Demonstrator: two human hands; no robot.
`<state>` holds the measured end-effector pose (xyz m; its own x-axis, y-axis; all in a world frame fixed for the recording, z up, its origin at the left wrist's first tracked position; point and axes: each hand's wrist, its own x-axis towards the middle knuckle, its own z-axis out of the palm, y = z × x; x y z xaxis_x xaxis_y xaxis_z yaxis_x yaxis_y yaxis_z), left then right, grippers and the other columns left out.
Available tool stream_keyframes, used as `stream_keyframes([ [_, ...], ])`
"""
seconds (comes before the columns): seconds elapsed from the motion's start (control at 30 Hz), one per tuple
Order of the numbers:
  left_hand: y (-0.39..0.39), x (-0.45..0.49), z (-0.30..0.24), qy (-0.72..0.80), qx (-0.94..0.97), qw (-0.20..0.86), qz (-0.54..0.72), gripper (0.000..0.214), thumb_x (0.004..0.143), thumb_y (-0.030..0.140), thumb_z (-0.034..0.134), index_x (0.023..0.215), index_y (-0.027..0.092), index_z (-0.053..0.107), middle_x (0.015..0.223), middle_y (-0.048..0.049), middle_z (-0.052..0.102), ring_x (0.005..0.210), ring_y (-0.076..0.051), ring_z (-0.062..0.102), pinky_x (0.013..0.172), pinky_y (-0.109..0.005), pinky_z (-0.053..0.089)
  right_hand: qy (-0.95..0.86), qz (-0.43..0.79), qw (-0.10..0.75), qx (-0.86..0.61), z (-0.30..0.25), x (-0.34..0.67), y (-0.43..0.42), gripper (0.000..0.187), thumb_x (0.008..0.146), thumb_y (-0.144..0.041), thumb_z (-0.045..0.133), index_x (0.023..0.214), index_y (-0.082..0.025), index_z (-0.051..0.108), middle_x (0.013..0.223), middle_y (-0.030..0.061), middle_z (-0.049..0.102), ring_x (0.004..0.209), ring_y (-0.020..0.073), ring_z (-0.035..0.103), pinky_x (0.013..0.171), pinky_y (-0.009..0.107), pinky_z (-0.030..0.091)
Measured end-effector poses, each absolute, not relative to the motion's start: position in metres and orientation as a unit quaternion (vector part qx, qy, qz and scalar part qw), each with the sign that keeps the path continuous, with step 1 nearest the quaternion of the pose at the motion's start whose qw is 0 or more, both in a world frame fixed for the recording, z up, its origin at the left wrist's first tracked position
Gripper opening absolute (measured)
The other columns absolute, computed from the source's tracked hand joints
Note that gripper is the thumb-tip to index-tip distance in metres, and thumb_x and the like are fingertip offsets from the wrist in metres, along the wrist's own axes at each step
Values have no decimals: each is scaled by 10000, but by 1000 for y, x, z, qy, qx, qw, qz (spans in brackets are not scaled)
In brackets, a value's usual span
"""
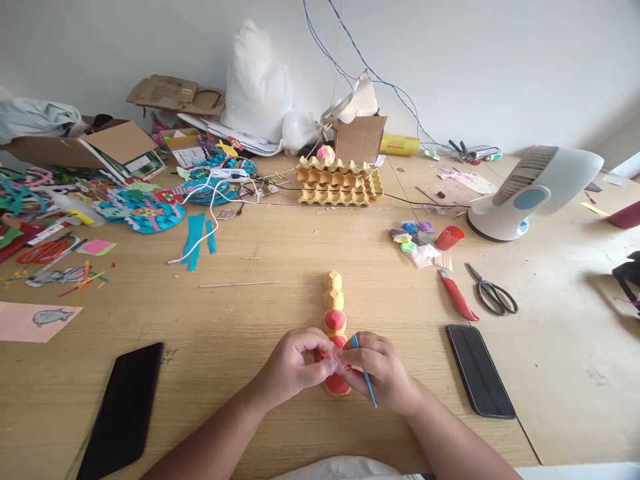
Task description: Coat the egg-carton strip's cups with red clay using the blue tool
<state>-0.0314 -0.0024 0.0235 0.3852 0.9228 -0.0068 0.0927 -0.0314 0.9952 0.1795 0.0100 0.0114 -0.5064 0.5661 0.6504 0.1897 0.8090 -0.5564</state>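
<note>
A strip of yellow egg-carton cups (333, 297) lies lengthwise in front of me, bottoms up. Its nearer cups are coated in red; the far ones are plain yellow. Just above the near cups, my left hand (300, 363) is closed, pinching a small clear plastic bag (336, 358) with a bit of red showing in it. On the other side, the fingers of my right hand (387, 373) pinch the same bag. A thin blue modelling tool (371, 389) is also tucked between the right fingers, slanting down. My hands partly hide the red cups.
A dark tablet (123, 407) lies at left, a phone (480, 370) at right. Beyond the phone are scissors (493, 293), a red-handled knife (457, 297), a red cup (450, 237) and small coloured packets (413, 240). Egg cartons (337, 183) and a white fan (530, 193) stand farther back.
</note>
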Motion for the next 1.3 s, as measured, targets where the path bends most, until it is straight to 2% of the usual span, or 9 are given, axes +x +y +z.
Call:
stream_keyframes([
  [0.2,-1,-34,23,402,585,605,360,110,858,286,762,832,182,782,871,-50,727,802,-163,650,719,-255,506,-836,213,450,-230,12,181,10,235,923,-155,696,1144,-219,649,765,26,685,622,160,565,602,286,449],
  [0.33,0,-33,26,410,568,622,349,159,858,354,774,886,202,812,892,-45,727,803,-154,649,712,-242,499,-838,201,440,-251,15,181,10,289,933,-190,705,1213,-205,636,849,57,713,687,173,602,638,295,481],
  [0.5,-1,-31,29,407,563,628,349,177,855,373,778,936,224,830,889,-40,728,823,-156,668,708,-228,512,-847,167,425,-273,13,181,10,315,949,-251,698,1256,-207,641,842,59,691,702,184,585,633,302,484],
  [0.7,-1,-29,33,422,542,631,360,186,859,367,775,976,235,835,971,-54,782,909,-194,722,790,-256,573,-844,137,447,-264,7,182,10,325,983,-216,642,1308,-213,637,795,45,682,644,171,564,625,306,479],
  [0.83,-1,-27,34,429,527,630,376,183,852,358,783,973,229,832,940,-49,803,888,-203,742,793,-271,596,-837,130,455,-276,9,181,10,352,979,-192,645,1329,-231,632,761,28,660,611,160,543,586,288,460],
  [1.0,-3,-27,30,430,513,631,392,201,860,365,773,1001,233,828,937,-54,805,870,-208,751,781,-292,618,-839,145,443,-279,11,179,10,355,978,-196,641,1330,-238,622,784,31,661,647,166,573,610,291,476],
  [1.2,-1,-31,27,445,574,580,369,198,831,403,796,902,224,843,882,-66,781,802,-185,713,718,-268,584,-851,149,426,-269,7,180,10,330,984,-244,638,1313,-230,629,743,16,615,687,177,577,652,297,489],
  [1.3,0,-32,29,442,577,595,344,200,823,410,802,874,221,842,856,-61,766,777,-178,696,703,-266,563,-855,164,416,-261,7,180,9,333,983,-238,636,1316,-225,630,748,18,613,683,174,570,646,292,486],
])
